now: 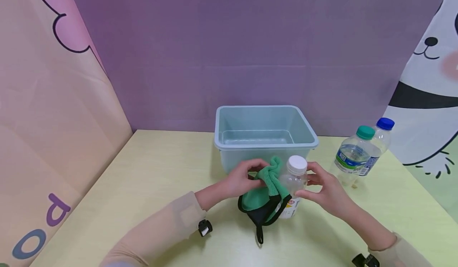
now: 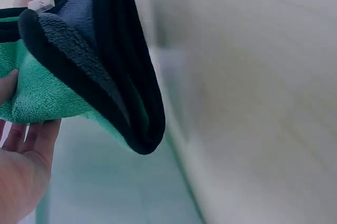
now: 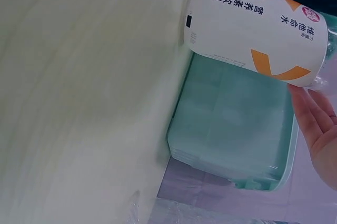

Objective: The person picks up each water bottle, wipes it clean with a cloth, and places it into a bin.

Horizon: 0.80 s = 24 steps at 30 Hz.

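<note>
My left hand (image 1: 240, 180) grips a green towel (image 1: 269, 178) with black edging, bunched up; its lower corner and a short loop hang down. In the left wrist view the towel (image 2: 58, 82) shows a grey inner face and a small white tag. With thumb and fingers my right hand (image 1: 327, 188) holds a clear plastic bottle (image 1: 295, 182) by its upper right side. It has a white cap and stands nearly upright, the towel overlapping its left side in the head view. The bottle's white label (image 3: 247, 29) has orange marks and printed characters.
A light blue plastic bin (image 1: 262, 146) stands behind both hands near the purple backdrop. Off to the right are two clear bottles side by side, one with a green cap (image 1: 365, 132), the other with a blue cap (image 1: 385, 124). All are on a pale wooden table (image 1: 171, 163).
</note>
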### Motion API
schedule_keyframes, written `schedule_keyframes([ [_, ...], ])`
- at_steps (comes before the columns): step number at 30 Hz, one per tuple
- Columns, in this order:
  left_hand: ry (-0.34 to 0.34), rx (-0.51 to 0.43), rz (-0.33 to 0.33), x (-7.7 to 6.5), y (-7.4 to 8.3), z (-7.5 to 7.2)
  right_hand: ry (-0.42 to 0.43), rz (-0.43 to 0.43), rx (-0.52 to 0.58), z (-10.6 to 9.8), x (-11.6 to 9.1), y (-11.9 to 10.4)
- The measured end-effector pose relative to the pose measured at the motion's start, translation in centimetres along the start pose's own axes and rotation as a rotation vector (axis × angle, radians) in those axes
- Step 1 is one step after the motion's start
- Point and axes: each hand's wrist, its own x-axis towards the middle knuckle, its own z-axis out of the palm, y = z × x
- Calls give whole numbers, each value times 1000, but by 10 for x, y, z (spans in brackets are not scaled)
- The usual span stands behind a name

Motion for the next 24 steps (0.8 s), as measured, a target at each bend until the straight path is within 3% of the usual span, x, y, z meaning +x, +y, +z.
schedule_keyframes([
  [6,55,-75,81,9,11,-3,4,-5,-8,0,0,0],
  [10,62,-89,101,12,17,-4,8,-4,-14,0,0,0],
  [18,11,-37,64,11,17,-6,5,1,-21,-1,1,-1],
  [24,-46,51,30,6,7,-7,6,3,-20,0,0,-1],
])
